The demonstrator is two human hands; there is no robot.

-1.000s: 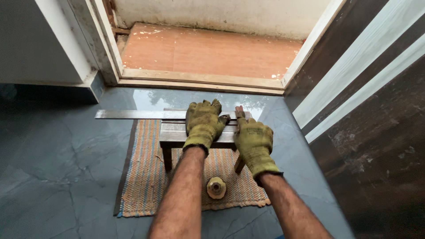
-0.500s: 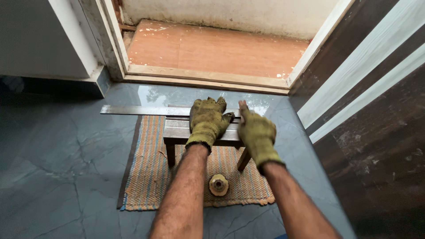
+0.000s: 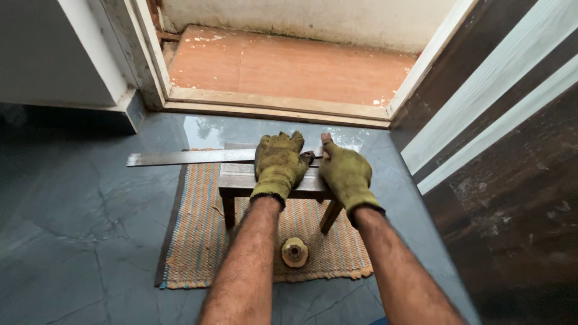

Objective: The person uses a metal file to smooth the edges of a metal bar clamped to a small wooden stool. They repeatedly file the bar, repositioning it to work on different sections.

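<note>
**Two Gloved Hands on a Little Stool**

Dark grey floor (image 3: 72, 241) filled the near part of the room, and a wooden doorstep (image 3: 271, 107) ran across the far side, with a reddish floor (image 3: 289, 63) past it. A striped mat (image 3: 192, 241) lay on the grey floor. On the mat stood a small wooden stool (image 3: 238, 180), which was the surface for the work.

A long flat metal bar (image 3: 186, 157) lay across the far edge of the stool and stuck out far to the left. The left hand (image 3: 278, 164), in a yellow-green glove, pressed down flat on the bar and the stool top, with its fingers spread and not clenched. The right hand (image 3: 344, 173), in the same kind of glove, rested just beside it on the right end of the stool. Its fingers lay flat too, with one bare fingertip (image 3: 326, 138) pointing far. Whether it touched the bar could not be told.

A small round tan thing (image 3: 294, 251) sat on the mat, near the person, between the two arms.
</note>
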